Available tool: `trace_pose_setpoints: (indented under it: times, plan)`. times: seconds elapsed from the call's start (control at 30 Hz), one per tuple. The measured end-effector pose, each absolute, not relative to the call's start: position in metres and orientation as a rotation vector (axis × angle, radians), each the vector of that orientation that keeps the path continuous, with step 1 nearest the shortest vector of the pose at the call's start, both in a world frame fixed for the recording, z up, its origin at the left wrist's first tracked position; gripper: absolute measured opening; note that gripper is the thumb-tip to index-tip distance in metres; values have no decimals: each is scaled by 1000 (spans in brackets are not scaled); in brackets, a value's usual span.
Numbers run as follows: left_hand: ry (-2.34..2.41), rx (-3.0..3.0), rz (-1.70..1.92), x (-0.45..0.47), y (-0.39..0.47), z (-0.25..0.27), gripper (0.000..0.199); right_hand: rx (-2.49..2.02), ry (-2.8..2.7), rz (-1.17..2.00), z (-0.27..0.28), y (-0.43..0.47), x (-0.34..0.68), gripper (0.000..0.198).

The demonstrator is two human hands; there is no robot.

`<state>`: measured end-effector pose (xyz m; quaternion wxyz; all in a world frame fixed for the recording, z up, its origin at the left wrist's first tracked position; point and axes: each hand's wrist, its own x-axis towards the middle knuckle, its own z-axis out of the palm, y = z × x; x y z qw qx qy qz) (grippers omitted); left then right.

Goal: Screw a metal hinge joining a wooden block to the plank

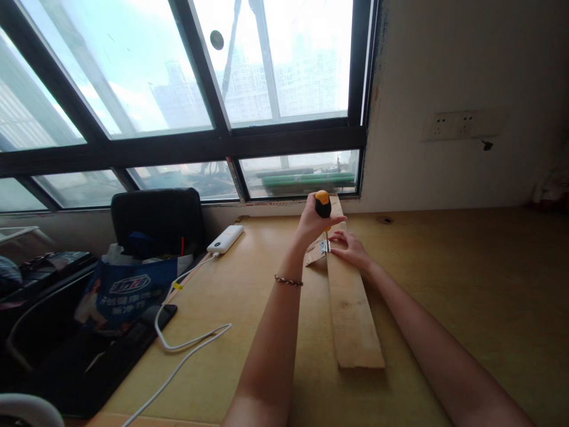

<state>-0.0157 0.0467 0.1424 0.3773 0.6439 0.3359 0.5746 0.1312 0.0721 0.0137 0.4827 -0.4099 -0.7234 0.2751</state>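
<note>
My left hand point(312, 220) is closed round the black and yellow handle of a screwdriver point(323, 204), whose shaft points down. Its tip meets a small metal hinge point(324, 246) at the left edge of a long wooden board point(353, 314). Against that edge, under the hinge, a short wooden piece point(314, 254) sits at an angle. My right hand point(351, 249) lies across the board, its fingertips gripping close to the hinge and the screwdriver tip. The screw, if any, is too small to make out.
The board lies lengthwise on a wooden table point(267, 284). A white power bank point(226, 239) with a white cable point(191, 350) rests on the left side. Beyond the left edge are a black chair point(156, 216) and a blue bag point(128, 290). Windows and a wall stand behind.
</note>
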Motion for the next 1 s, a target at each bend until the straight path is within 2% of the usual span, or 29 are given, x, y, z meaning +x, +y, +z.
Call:
trace_pose_setpoints:
  times: [0.13, 0.33, 0.7, 1.0]
  plan:
    - [1025, 1702, 1614, -15, 51, 141, 73, -1006, -1749, 679, 13, 73, 131, 48]
    - [1092, 1826, 1556, -24, 53, 139, 52, -1003, -1768, 678, 12, 74, 132, 48]
    - [1071, 1858, 1526, -31, 47, 145, 51, -1002, -1834, 599, 10, 75, 134, 50]
    - [884, 1823, 1375, -28, 39, 150, 39, -1000, -1834, 596, 9, 76, 133, 49]
